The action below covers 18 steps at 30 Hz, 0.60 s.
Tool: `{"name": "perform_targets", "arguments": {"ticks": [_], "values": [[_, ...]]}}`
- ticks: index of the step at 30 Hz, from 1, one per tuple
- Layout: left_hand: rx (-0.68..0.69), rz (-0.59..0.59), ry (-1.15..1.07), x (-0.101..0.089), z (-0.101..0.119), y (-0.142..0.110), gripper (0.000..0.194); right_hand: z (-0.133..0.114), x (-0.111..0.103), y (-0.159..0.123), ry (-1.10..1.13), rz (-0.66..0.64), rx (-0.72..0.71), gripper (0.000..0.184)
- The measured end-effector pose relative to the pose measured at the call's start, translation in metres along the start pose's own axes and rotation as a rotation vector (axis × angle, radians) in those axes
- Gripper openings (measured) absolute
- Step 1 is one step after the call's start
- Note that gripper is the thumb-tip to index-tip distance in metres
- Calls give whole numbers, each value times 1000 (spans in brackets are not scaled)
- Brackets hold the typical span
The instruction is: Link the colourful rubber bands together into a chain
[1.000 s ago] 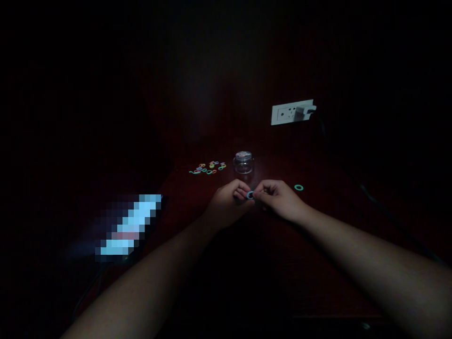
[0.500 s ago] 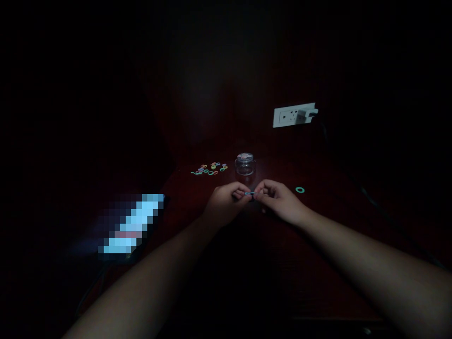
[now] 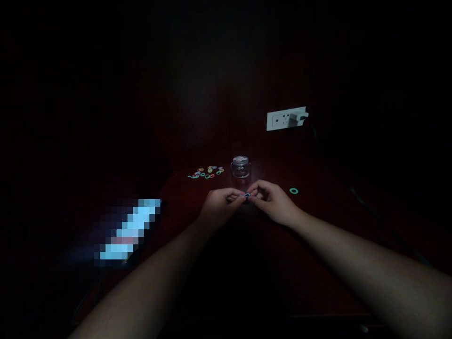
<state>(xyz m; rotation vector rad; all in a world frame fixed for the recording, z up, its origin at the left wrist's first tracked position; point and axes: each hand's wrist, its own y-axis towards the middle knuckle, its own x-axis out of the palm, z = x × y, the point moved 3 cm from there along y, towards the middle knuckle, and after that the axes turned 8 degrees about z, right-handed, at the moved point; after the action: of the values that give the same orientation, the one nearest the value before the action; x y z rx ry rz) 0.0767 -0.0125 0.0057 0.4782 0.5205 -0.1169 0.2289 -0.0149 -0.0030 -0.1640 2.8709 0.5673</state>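
A small light-blue hair tie [image 3: 247,195] is pinched between the fingertips of both hands, low over the dark red table. My left hand [image 3: 221,205] closes on its left side, thumb against forefinger. From the right, my right hand [image 3: 272,201] grips the other side in the same way. Part of the loop is hidden by fingers. Just beyond the hands stands a clear jar [image 3: 240,168] with a lid on. Several coloured hair ties [image 3: 207,173] lie scattered left of the jar. One green ring [image 3: 294,191] lies apart, right of my right hand.
A glowing screen [image 3: 130,230], blurred into blocks, lies at the left with a cable below it. On the back wall is a white socket panel [image 3: 278,121] with a plug [image 3: 299,116] in it. A dark cable runs along the right. The surroundings are very dark.
The blue hair tie was stretched flat between my hands; now my fingertips are closer together and it looks rounder. The whole view has shifted slightly.
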Motion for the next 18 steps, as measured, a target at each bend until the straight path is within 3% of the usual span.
{"name": "perform_targets", "arguments": {"ticks": [10,18], "values": [[-6,2,13,-1,0,1,24,5,-1,4,-111,25,-36,17],[34,84,59,-1,2,5,22,6,0,9,-54,57,-15,17]]}}
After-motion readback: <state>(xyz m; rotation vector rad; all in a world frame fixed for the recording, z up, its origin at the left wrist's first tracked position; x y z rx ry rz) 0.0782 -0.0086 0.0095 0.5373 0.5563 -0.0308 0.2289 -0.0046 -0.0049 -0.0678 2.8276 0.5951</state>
